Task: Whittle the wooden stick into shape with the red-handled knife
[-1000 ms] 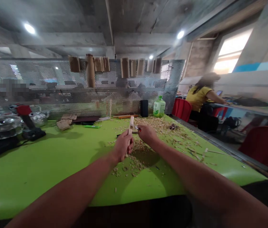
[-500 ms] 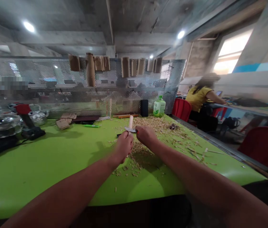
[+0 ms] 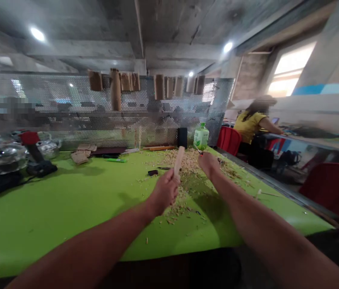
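Note:
My left hand (image 3: 165, 192) grips a pale wooden stick (image 3: 179, 161) that stands up out of my fist. My right hand (image 3: 209, 165) is apart from the stick, to its right, and closed on a small carving knife (image 3: 199, 152). Only a bit of the knife shows above my fingers, and its blade is mostly hidden. Below both hands, a heap of wood shavings (image 3: 184, 170) covers the green table (image 3: 67, 212). A small black object (image 3: 153, 172) lies on the table to the left of the stick.
A green-capped bottle (image 3: 201, 137) and a black cylinder (image 3: 182, 137) stand at the table's far edge before a perforated metal screen (image 3: 67, 108) hung with paper bags. Glass bowls (image 3: 1, 156) sit far left. A person in a yellow shirt (image 3: 247, 126) works at the right.
My hands have drawn apart. The right hand has moved up and to the right with the knife, whose blade no longer sits by the stick. The stick now tilts to the right.

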### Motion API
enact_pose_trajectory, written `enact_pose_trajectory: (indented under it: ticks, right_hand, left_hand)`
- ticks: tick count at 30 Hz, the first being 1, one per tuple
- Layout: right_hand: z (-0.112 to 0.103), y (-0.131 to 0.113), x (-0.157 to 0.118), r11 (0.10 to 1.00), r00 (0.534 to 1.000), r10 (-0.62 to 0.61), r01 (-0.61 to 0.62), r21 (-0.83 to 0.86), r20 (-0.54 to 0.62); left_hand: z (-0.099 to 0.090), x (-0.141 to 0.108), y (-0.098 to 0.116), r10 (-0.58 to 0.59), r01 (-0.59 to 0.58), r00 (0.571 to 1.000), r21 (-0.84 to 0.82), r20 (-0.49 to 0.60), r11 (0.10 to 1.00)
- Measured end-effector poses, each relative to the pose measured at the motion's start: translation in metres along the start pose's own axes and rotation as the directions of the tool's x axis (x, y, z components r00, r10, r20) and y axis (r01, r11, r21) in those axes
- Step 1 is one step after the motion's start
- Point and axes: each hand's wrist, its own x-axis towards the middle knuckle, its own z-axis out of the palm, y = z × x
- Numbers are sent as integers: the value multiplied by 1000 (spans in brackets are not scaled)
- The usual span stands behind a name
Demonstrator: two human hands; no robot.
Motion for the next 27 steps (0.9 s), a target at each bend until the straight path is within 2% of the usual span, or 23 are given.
enact_pose_trajectory:
  ticks: [2,5,8,11,16,22,27]
  right_hand:
    - [5,-12,-4,999,1000,1,0,39,-24]
    - [14,-39,-23,987,988,-154,155,44,-27]
    - [20,-58,-45,931,931,-365,365,-20,14]
    - [22,-66,-59,876,881,-468,473,-99,66]
    - [22,-66,-62,840,854,-514,521,-152,82]
    - [16,-65,-57,874,888,-458,459,-158,45]
    - [13,-61,-52,877,885,-466,463,-128,8]
  left_hand:
    - [-16,15,-2,-2,-1,994,-22,-108,1000]
    - [-31,30,-6,-24,18,980,-31,-197,999]
    - [-32,34,-9,2,-12,978,-46,-210,999]
    - [-28,34,-11,9,-15,976,-23,-219,1000]
    - [-24,32,-7,-6,18,960,42,-279,999]
    - [-14,20,2,-15,31,966,57,-260,998]
    - [-13,17,2,9,24,967,124,-256,992]
